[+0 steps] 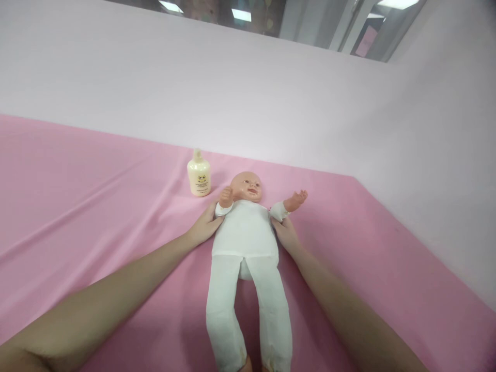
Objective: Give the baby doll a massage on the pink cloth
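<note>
A baby doll (246, 230) with a white cloth body lies face up on the pink sheet, its head away from me and its legs toward me. My left hand (207, 223) grips the doll at its arm on the left side, the thumb in front and the other fingers partly hidden behind. On the right side my right hand (285, 232) holds the doll's other arm near the armpit, most of its fingers out of sight under it. Just beyond my left hand stands a cream-coloured bottle (199, 176) with a printed label, upright and touched by neither hand.
The pink sheet (96, 206) covers the surface and has several creases on the left. A white wall (194, 88) rises behind it and along the right side. Above the wall is a window (310, 26) with reflected ceiling lights.
</note>
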A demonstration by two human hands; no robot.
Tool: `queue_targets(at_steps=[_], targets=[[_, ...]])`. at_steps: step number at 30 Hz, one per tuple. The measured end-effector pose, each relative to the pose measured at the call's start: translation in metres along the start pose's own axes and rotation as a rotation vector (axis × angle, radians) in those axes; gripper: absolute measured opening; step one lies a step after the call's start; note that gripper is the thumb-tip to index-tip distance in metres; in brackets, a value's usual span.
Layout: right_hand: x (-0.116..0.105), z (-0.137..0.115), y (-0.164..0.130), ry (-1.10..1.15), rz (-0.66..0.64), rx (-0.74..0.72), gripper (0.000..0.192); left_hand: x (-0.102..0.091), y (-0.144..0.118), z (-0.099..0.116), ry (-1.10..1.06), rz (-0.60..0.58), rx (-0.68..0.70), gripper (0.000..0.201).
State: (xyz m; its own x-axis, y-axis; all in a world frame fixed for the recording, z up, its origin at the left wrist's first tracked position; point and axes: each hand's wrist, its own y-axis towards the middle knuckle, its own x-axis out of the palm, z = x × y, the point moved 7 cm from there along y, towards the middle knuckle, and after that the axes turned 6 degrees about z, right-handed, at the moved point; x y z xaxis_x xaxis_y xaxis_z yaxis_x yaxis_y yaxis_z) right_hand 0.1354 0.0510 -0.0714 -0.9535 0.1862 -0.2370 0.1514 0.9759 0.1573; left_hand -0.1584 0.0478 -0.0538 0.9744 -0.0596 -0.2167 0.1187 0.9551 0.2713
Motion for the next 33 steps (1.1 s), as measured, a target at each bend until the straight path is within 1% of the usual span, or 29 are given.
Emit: queue_targets(at_steps=[8, 15, 20, 27, 30, 33], targets=[[0.0014, -0.0055, -0.001, 0.0, -0.012, -0.005, 0.047, -0.0018, 0.0, -0.004, 0.005, 0.0, -0.011, 0.065], [0.0034, -0.0046, -0.0005, 0.024, -0.028, -0.016, 0.04, -0.0015, 0.0001, -0.0058, 0.012, -0.013, -0.014, 0.069], [0.0022, -0.0042, -0.0003, 0.023, -0.02, -0.017, 0.044, -0.0022, 0.0008, -0.0066, 0.009, 0.008, -0.004, 0.066], [0.0036, -0.0028, 0.0, 0.047, -0.022, -0.012, 0.049, -0.0017, 0.0013, -0.0073, 0.005, -0.007, -0.006, 0.064], [0.0044, -0.004, -0.0006, 0.051, -0.039, -0.011, 0.045, -0.0007, 0.0012, -0.0077, -0.009, -0.01, -0.018, 0.064], [0.0024, -0.0064, -0.0017, 0.023, -0.017, -0.012, 0.041, -0.0007, 0.0011, -0.0065, -0.011, 0.005, -0.012, 0.062]])
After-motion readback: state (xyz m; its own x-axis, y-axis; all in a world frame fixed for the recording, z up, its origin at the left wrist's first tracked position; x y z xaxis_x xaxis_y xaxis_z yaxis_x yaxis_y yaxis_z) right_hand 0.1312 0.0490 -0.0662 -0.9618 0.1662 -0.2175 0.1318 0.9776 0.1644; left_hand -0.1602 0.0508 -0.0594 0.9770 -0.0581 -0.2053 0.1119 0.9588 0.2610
